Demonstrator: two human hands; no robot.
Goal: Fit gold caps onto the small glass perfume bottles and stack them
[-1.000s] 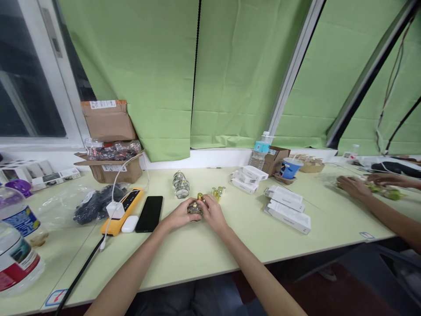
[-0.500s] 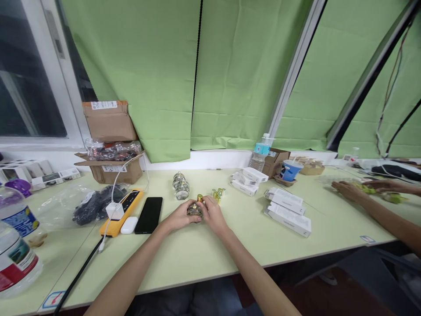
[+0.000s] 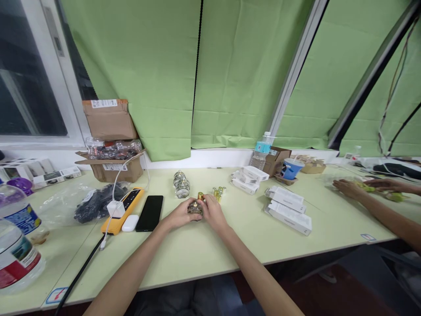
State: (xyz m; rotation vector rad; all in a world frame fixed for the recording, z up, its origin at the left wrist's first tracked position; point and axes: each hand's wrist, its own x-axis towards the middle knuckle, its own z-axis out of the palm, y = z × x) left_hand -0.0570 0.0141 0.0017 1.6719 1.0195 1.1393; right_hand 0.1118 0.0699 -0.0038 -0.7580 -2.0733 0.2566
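Note:
My left hand point(image 3: 180, 215) and my right hand point(image 3: 213, 213) meet over a small glass bottle with a gold top point(image 3: 194, 207) that rests on the pale green table point(image 3: 204, 250). Both hands have their fingers curled round it from either side. Just behind them lie several small gold caps point(image 3: 218, 192). A second clear glass bottle point(image 3: 181, 184) lies a little farther back on the left.
Left of my hands lie a black phone point(image 3: 150, 213), a white case point(image 3: 130, 223) and a yellow power strip point(image 3: 122, 209) with a cable. White boxes point(image 3: 288, 210) sit on the right, cardboard boxes point(image 3: 110, 145) at the back. Another person's hands point(image 3: 348, 188) work at far right.

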